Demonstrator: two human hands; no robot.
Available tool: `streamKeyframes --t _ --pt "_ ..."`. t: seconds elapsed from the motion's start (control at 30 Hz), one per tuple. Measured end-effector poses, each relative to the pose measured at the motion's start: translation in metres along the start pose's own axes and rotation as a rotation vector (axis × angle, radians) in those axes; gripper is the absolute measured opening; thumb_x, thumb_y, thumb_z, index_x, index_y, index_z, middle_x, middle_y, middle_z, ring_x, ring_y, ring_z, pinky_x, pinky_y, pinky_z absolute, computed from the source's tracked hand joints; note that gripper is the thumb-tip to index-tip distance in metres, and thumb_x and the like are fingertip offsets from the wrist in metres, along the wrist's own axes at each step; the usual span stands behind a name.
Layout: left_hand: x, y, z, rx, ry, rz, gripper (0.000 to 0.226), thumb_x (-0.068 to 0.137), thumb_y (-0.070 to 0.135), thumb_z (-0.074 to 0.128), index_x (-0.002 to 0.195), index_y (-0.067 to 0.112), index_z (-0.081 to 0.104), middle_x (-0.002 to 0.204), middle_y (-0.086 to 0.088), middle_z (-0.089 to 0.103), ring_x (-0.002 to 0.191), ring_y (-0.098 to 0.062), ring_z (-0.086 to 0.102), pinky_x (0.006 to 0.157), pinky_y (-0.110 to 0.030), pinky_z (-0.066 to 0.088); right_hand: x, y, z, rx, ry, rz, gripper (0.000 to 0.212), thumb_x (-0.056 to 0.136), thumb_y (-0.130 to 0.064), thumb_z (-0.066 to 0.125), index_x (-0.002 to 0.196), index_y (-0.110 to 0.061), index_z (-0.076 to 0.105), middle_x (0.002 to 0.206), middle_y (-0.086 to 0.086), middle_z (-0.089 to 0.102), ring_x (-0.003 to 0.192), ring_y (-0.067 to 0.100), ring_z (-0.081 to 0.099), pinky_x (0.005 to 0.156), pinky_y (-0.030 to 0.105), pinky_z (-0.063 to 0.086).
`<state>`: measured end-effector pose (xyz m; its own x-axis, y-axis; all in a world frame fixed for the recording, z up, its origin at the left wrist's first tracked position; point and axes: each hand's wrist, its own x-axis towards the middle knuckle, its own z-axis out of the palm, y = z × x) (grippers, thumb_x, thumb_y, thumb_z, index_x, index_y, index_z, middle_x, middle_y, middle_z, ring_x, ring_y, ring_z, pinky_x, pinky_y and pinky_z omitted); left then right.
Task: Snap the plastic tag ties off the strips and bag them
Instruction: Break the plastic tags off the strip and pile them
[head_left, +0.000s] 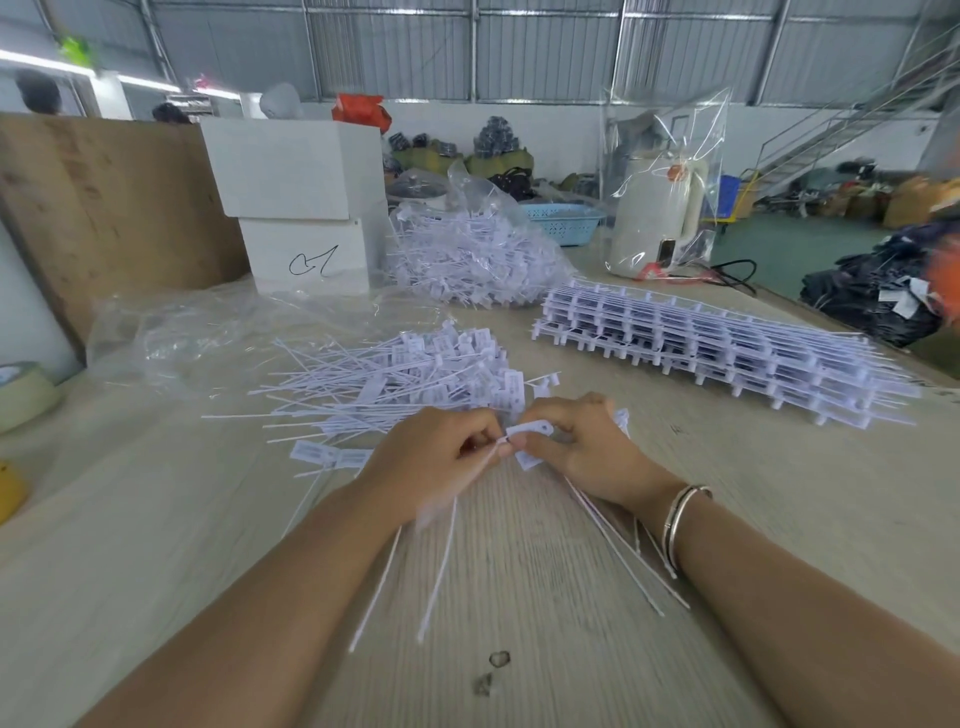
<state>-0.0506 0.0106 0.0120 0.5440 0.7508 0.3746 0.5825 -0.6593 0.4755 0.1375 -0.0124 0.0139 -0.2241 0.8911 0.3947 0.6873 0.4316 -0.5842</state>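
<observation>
Snapping step in hand: left hand (436, 457) pinching tie tails, right hand (576, 441) gripping a tag head (530, 428), both meeting near centre of the table (519, 597). Next, probably: a twist to part them, then a toss onto the loose tie pile (410, 379) just beyond. Unbroken strips (717, 348) stacked far right; filled bag (467, 249) farther back; empty bag (208, 332) far left. Nothing blocking the reach.
</observation>
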Motion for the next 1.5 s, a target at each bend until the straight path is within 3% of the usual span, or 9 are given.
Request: streamKeyframes --t 0.27,0.37,0.53,0.6,0.7,0.87,1.0,1.1,1.5 --pt "0.002 -0.006 0.004 -0.168 0.021 0.016 0.011 0.089 0.037 0.059 0.081 0.031 0.061 0.072 0.01 0.068 0.068 -0.011 0.063 0.065 -0.033 0.048 0.0 -0.001 -0.001 0.089 0.005 -0.015 0.015 0.089 -0.015 0.062 0.084 -0.006 0.073 0.081 0.01 0.068 0.08 0.022 0.062 0.097 0.05 0.032" --pt "0.002 -0.006 0.008 -0.286 0.06 -0.005 0.009 0.089 0.032 0.061 0.08 0.031 0.063 0.079 0.008 0.071 0.071 -0.011 0.065 0.067 -0.031 0.049 0.001 -0.001 -0.001 0.226 0.01 -0.007 0.014 0.09 -0.009 0.061 0.089 -0.002 0.072 0.085 0.017 0.068 0.083 0.025 0.064 0.09 0.04 0.04" --pt "0.005 -0.009 0.005 -0.596 0.117 -0.077 0.013 0.091 0.013 0.057 0.08 0.014 0.062 0.074 0.003 0.073 0.064 -0.01 0.064 0.06 -0.021 0.05 -0.002 -0.004 -0.006 0.374 0.074 -0.007 0.013 0.089 -0.003 0.059 0.091 -0.003 0.072 0.085 0.006 0.071 0.074 -0.002 0.061 0.077 0.012 0.043" --pt "0.003 -0.012 0.004 -0.546 0.105 -0.085 0.009 0.09 0.018 0.062 0.08 0.02 0.062 0.077 0.006 0.073 0.068 -0.006 0.066 0.062 -0.015 0.049 -0.001 0.0 -0.005 0.295 0.075 0.012 0.012 0.089 -0.011 0.061 0.089 -0.005 0.072 0.086 0.003 0.07 0.078 0.003 0.06 0.086 0.022 0.041" --pt "0.002 -0.013 0.006 -0.416 0.097 -0.086 0.01 0.084 0.025 0.07 0.081 0.03 0.062 0.079 0.013 0.072 0.075 -0.003 0.066 0.068 -0.01 0.046 0.002 0.007 0.003 -0.111 -0.007 0.003 0.011 0.086 -0.034 0.065 0.075 -0.03 0.062 0.078 -0.013 0.059 0.088 0.006 0.053 0.093 0.039 0.027" --pt "0.002 -0.01 0.005 -0.254 0.109 -0.043 0.02 0.079 0.026 0.074 0.079 0.038 0.058 0.073 0.02 0.062 0.069 0.006 0.058 0.063 -0.006 0.039 0.004 0.011 0.009 -0.303 -0.041 -0.047 0.01 0.083 -0.041 0.063 0.083 -0.039 0.054 0.075 -0.023 0.047 0.086 0.001 0.042 0.082 0.036 0.02" --pt "0.001 -0.004 0.002 -0.014 0.06 -0.007 0.016 0.081 0.029 0.069 0.089 0.034 0.056 0.078 0.019 0.059 0.075 0.001 0.057 0.067 -0.024 0.047 0.005 0.014 0.008 -0.409 -0.057 -0.088 0.005 0.085 -0.038 0.06 0.083 -0.037 0.064 0.086 -0.019 0.056 0.087 -0.002 0.041 0.078 0.032 0.013" --pt "0.002 0.0 0.001 0.121 0.05 -0.014 0.018 0.082 0.03 0.064 0.092 0.034 0.049 0.077 0.02 0.052 0.074 -0.003 0.053 0.062 -0.025 0.042 0.006 0.018 0.002 -0.475 -0.045 -0.067 0.011 0.087 -0.033 0.057 0.084 -0.037 0.067 0.087 -0.02 0.057 0.09 0.001 0.046 0.075 0.03 0.01" --pt "0.004 0.0 -0.001 0.163 0.152 0.0 0.019 0.083 0.021 0.061 0.087 0.029 0.044 0.077 0.015 0.045 0.074 -0.009 0.046 0.058 -0.027 0.034 0.004 0.018 -0.004 -0.625 0.014 -0.036 0.02 0.09 -0.03 0.05 0.094 -0.039 0.066 0.096 -0.019 0.06 0.098 0.006 0.045 0.074 0.026 0.005"
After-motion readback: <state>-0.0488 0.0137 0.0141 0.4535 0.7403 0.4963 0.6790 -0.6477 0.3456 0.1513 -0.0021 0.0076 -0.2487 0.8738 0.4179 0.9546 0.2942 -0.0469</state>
